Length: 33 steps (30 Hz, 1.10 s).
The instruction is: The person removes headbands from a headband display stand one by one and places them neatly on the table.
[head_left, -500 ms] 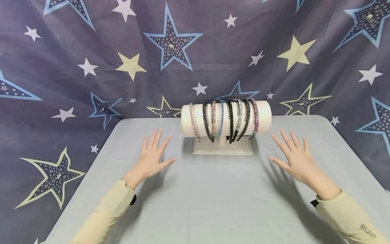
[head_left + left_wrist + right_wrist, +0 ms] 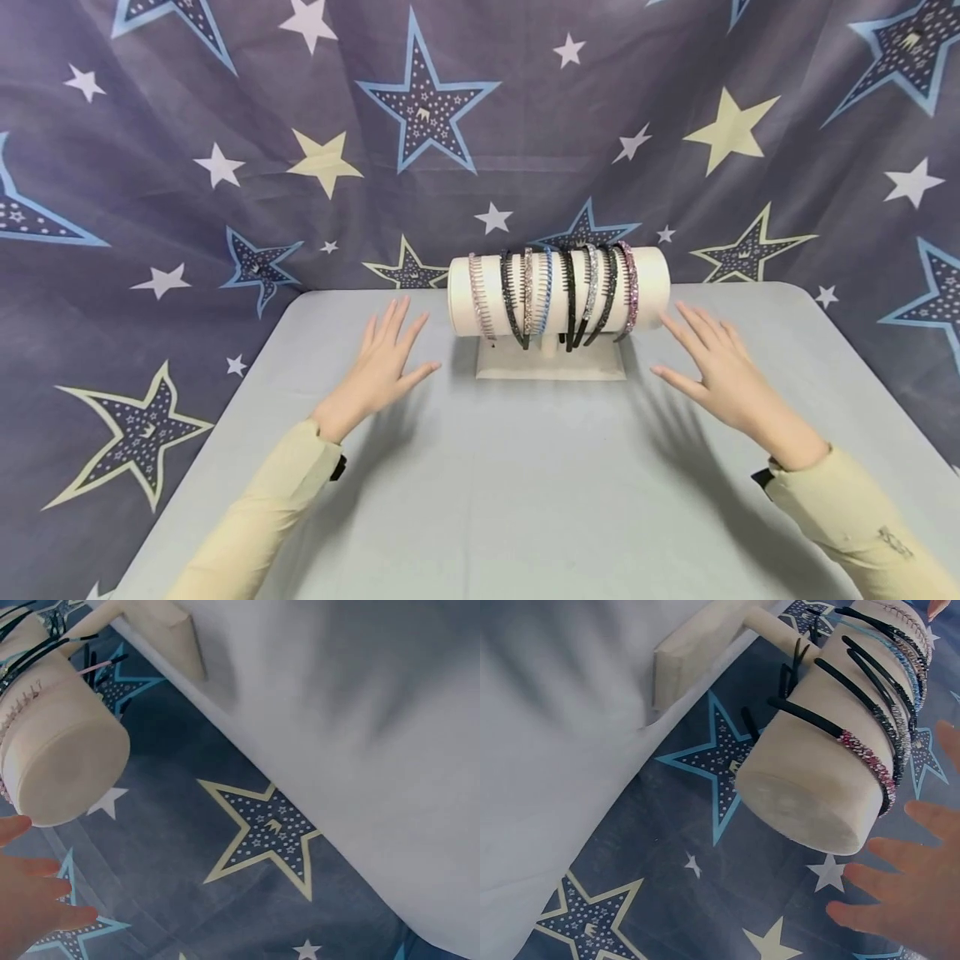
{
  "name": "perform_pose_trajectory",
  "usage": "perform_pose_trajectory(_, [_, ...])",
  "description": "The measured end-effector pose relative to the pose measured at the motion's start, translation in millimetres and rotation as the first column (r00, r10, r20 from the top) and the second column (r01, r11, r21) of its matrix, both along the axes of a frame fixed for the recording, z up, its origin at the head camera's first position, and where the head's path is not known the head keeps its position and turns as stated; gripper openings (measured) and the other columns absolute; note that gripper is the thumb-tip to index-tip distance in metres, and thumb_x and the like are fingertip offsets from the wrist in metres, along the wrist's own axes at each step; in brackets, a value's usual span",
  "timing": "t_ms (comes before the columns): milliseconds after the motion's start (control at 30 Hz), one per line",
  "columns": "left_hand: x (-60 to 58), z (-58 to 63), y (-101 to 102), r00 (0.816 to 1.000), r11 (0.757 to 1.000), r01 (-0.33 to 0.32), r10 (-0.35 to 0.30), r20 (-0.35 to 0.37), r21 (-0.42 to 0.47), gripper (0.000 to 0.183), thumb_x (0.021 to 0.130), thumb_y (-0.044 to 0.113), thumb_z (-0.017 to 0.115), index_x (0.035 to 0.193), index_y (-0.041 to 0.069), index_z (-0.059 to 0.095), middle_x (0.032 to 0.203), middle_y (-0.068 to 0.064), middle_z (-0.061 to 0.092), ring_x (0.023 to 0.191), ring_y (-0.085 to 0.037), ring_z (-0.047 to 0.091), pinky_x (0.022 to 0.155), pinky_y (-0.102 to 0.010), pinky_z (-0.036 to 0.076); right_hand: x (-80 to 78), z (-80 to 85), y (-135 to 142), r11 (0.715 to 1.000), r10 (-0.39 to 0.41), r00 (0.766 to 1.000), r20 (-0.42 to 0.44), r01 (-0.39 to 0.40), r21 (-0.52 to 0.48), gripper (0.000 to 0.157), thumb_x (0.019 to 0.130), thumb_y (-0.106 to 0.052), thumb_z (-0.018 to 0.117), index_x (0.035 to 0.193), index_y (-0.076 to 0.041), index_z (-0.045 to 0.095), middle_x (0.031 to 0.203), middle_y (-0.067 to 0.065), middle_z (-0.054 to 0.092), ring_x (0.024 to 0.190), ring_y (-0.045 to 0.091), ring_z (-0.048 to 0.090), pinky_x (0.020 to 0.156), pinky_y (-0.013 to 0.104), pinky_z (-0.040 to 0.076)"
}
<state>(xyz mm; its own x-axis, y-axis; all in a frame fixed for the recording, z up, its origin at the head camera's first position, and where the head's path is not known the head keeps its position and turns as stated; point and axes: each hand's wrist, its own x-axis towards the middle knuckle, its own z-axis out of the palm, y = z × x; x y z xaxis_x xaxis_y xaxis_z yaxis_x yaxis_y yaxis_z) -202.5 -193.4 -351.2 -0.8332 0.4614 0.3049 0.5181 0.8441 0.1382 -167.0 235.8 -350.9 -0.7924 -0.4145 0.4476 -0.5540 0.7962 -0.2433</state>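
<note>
A cream roll-shaped display stand (image 2: 652, 287) stands at the back middle of the table, with several headbands around its cylinder. Among them are a pale pink toothed one (image 2: 478, 296) at the left end, a blue one (image 2: 546, 292) near the middle and a glittery pink-red one (image 2: 632, 287) at the right end. My left hand (image 2: 378, 367), fingers spread, hovers left of the stand and holds nothing. Right of the stand is my right hand (image 2: 723, 371), also spread and holding nothing; its fingertips come near the cylinder's right end. The right wrist view shows the glittery headband (image 2: 866, 757) with dark ends.
A pale grey cloth covers the table (image 2: 525, 500). Behind it hangs a dark purple-blue curtain (image 2: 525, 167) printed with stars. Light sleeves with dark bands at the cuffs cover both forearms.
Both hands have moved a little forward and inward, towards the stand. The stand and headbands have stayed in place.
</note>
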Motion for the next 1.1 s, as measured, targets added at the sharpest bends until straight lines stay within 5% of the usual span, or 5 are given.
perform_pose_trajectory(267, [-11.3, 14.8, 8.0, 0.997, 0.998, 0.054, -0.052, -0.056, 0.034, 0.068, 0.083, 0.035, 0.058, 0.136, 0.003, 0.03, 0.144, -0.021, 0.011, 0.132, -0.035, 0.008, 0.108, -0.052, 0.008, -13.8, 7.2, -10.6, 0.993, 0.057, 0.994, -0.091, -0.066, -0.095, 0.064, 0.08, -0.029, 0.064, 0.133, -0.005, 0.038, 0.134, 0.024, 0.034, 0.115, 0.046, 0.035, 0.096, 0.059, 0.026])
perform_pose_trajectory(533, [-22.7, 26.1, 21.5, 0.993, 0.992, 0.09, -0.083, -0.089, 0.083, 0.064, 0.083, 0.031, 0.059, 0.135, 0.004, 0.032, 0.141, -0.022, 0.02, 0.132, -0.034, 0.015, 0.108, -0.049, 0.012, -24.5, 17.6, -25.3, 0.985, 0.08, 0.987, -0.139, -0.1, -0.144, 0.057, 0.076, -0.016, 0.067, 0.127, -0.002, 0.045, 0.129, 0.023, 0.04, 0.113, 0.044, 0.039, 0.095, 0.056, 0.03])
perform_pose_trajectory(800, [-35.8, 28.6, 34.5, 0.984, 0.981, 0.159, -0.148, -0.098, 0.109, 0.062, 0.082, 0.024, 0.061, 0.133, 0.0, 0.034, 0.14, -0.023, 0.023, 0.13, -0.033, 0.022, 0.109, -0.042, 0.015, -37.4, 17.9, -35.5, 0.963, 0.102, 0.974, -0.201, -0.148, -0.227, 0.055, 0.068, -0.001, 0.071, 0.119, 0.004, 0.051, 0.124, 0.026, 0.043, 0.109, 0.039, 0.042, 0.094, 0.052, 0.035])
perform_pose_trajectory(1100, [-43.2, 25.6, 43.4, 0.983, 0.958, 0.185, -0.18, -0.041, 0.219, 0.056, 0.083, 0.018, 0.058, 0.131, -0.002, 0.036, 0.142, -0.02, 0.023, 0.132, -0.03, 0.018, 0.109, -0.042, 0.017, -47.6, 13.9, -41.0, 0.939, 0.05, 0.977, -0.207, -0.116, -0.324, 0.048, 0.066, 0.003, 0.071, 0.111, 0.004, 0.056, 0.115, 0.024, 0.048, 0.092, 0.034, 0.051, 0.082, 0.048, 0.044])
